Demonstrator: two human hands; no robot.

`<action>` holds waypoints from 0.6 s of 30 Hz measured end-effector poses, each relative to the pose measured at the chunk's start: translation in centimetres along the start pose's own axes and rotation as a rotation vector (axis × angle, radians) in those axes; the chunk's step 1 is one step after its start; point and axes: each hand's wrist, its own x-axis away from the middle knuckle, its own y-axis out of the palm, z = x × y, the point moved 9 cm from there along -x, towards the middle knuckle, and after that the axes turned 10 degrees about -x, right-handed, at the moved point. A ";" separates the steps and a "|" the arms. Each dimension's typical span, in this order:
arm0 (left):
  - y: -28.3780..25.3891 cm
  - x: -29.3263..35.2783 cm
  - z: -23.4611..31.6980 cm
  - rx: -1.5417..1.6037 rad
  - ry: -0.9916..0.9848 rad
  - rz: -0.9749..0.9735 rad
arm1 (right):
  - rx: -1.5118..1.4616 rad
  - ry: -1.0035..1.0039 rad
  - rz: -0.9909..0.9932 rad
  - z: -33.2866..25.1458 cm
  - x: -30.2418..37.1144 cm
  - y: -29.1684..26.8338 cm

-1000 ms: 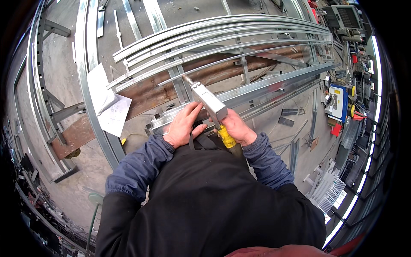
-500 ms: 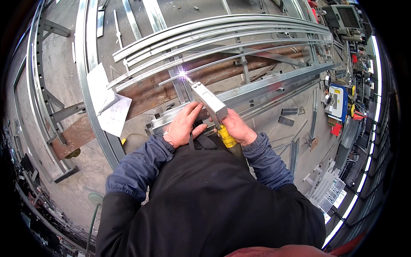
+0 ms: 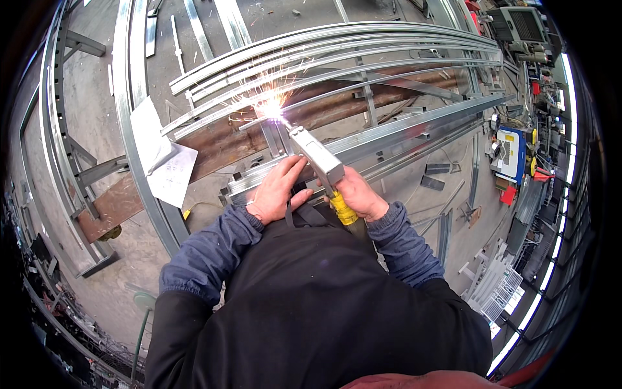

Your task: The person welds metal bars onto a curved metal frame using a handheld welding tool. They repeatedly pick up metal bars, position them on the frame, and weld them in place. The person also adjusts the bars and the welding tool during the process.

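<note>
My right hand [image 3: 360,194] is wrapped round the grip of a silver handheld welding gun [image 3: 317,155], with yellow wrap [image 3: 343,206] showing below the hand. The gun's nozzle points up and left to a bright glare [image 3: 273,110], from which orange sparks fan out. That glare lies where a thin metal bar [image 3: 324,98] crosses an upright steel profile [image 3: 277,137]. My left hand [image 3: 278,189] rests by the near steel rails, fingers stretched forward and thumb apart. Its fingertips are beside the gun's body and seem to touch it. The weld spot itself is hidden by the glare.
Several long galvanised rails [image 3: 337,35] run across beyond the gun. White paper sheets [image 3: 170,170] lie over a steel profile at the left. A rusty beam [image 3: 110,202] passes underneath. A blue and white machine [image 3: 510,154] stands at the right, near red parts.
The small violet-white glow at the nozzle has grown into a larger glare with orange sparks flying up and left. Both hands and the welding gun hold nearly the same place.
</note>
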 end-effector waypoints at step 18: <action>-5.0 -1.4 0.4 -0.155 -0.059 0.172 | -0.185 -0.064 0.082 -1.0 4.8 -2.7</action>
